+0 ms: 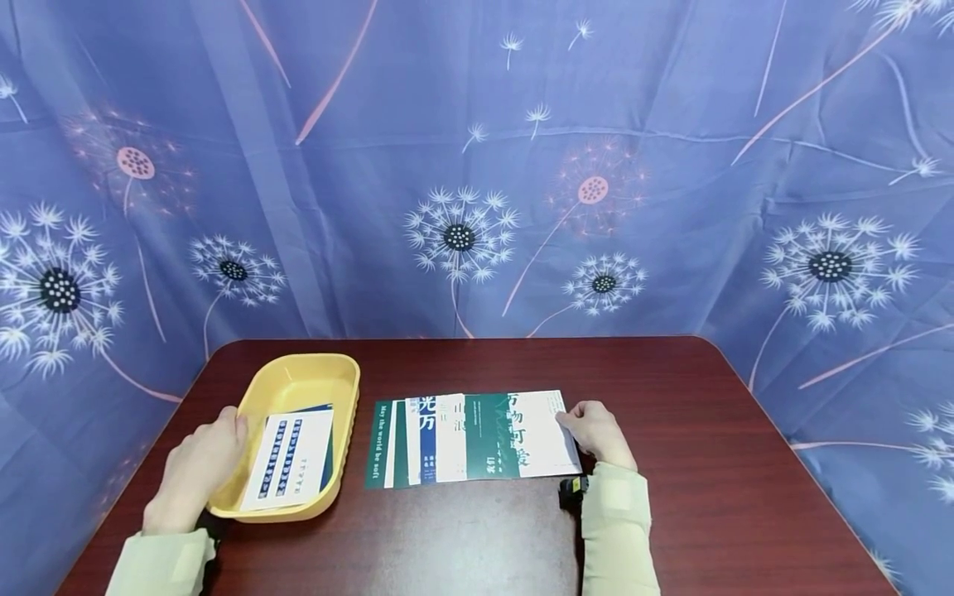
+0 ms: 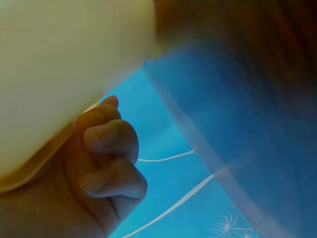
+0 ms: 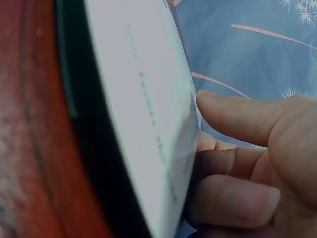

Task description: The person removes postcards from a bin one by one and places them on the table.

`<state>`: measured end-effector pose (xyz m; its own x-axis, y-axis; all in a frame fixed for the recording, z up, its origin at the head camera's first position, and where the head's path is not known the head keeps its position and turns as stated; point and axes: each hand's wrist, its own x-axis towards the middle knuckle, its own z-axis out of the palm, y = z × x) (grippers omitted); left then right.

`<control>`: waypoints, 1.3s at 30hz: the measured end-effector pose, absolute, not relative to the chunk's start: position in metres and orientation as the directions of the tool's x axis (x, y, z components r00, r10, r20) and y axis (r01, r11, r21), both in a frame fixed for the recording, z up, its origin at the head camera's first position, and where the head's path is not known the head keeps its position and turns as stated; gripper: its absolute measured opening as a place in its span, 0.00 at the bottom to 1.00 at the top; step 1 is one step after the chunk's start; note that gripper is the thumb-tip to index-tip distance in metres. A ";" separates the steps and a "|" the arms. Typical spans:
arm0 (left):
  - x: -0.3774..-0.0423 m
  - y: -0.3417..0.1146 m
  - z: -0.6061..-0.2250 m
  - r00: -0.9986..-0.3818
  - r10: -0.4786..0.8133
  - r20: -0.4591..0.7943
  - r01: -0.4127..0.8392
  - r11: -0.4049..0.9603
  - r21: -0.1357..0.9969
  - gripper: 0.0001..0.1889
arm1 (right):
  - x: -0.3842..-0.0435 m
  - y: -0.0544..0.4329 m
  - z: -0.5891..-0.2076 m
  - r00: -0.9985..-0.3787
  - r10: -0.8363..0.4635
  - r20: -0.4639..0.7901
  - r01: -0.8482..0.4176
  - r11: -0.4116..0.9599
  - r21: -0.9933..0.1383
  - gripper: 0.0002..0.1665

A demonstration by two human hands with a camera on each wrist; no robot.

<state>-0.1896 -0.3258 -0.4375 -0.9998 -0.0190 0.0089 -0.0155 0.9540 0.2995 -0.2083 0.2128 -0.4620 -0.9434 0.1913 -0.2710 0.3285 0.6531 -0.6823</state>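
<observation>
At the left, my left hand (image 1: 204, 459) grips the side rim of a yellow plastic basket (image 1: 345, 430). Its curled fingers (image 2: 111, 136) show against the basket wall (image 2: 64, 64) in the left wrist view. Inside the basket lie cards, a white one (image 1: 279, 463) with blue lettering on top of a dark blue one. My right hand (image 1: 599, 434) pinches the right edge of a white card (image 1: 547, 434) with green characters, thumb on top and fingers underneath. This card is the rightmost in an overlapping row of green, white and blue cards (image 1: 484, 439).
All of this rests on a dark red wooden table (image 1: 671, 397) with rounded back corners. A blue curtain (image 1: 358, 207) with a dandelion print hangs behind the table and along both sides.
</observation>
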 end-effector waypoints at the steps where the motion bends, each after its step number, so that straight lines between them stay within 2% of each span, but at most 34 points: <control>1: -0.190 -0.326 -0.438 -1.000 -0.018 0.012 -0.014 0.954 0.300 0.19 | -0.208 0.213 -0.462 -0.942 0.194 -0.275 0.334 0.647 -0.685 0.14; 9: -0.189 -0.326 -0.438 -0.999 -0.016 0.034 -0.005 0.954 0.299 0.19 | -0.207 0.207 -0.455 -0.941 0.196 -0.275 0.334 0.648 -0.684 0.17; 14: -0.190 -0.327 -0.438 -1.000 -0.016 0.025 -0.008 0.956 0.295 0.20 | -0.204 0.201 -0.438 -0.957 0.179 -0.226 0.287 0.681 -0.674 0.19; 22: -0.191 -0.326 -0.439 -1.000 -0.020 0.011 -0.015 0.953 0.302 0.20 | -0.200 0.178 -0.408 -0.982 0.156 -0.107 0.188 0.779 -0.598 0.20; 27: -0.190 -0.325 -0.440 -1.000 -0.017 0.008 -0.013 0.953 0.302 0.20 | -0.199 0.148 -0.399 -0.997 0.075 -0.019 0.072 0.803 -0.592 0.20; 31: -0.190 -0.325 -0.440 -1.000 -0.020 0.003 -0.018 0.954 0.300 0.20 | -0.195 0.118 -0.396 -0.999 -0.042 0.033 -0.053 0.801 -0.597 0.19; 35: -0.189 -0.325 -0.439 -1.000 -0.020 0.001 -0.019 0.955 0.297 0.20 | -0.189 0.086 -0.397 -0.980 -0.183 0.084 -0.197 0.782 -0.591 0.18; 39: -0.189 -0.326 -0.439 -1.000 -0.019 0.003 -0.017 0.954 0.298 0.20 | -0.182 0.056 -0.397 -0.955 -0.276 0.106 -0.289 0.792 -0.538 0.19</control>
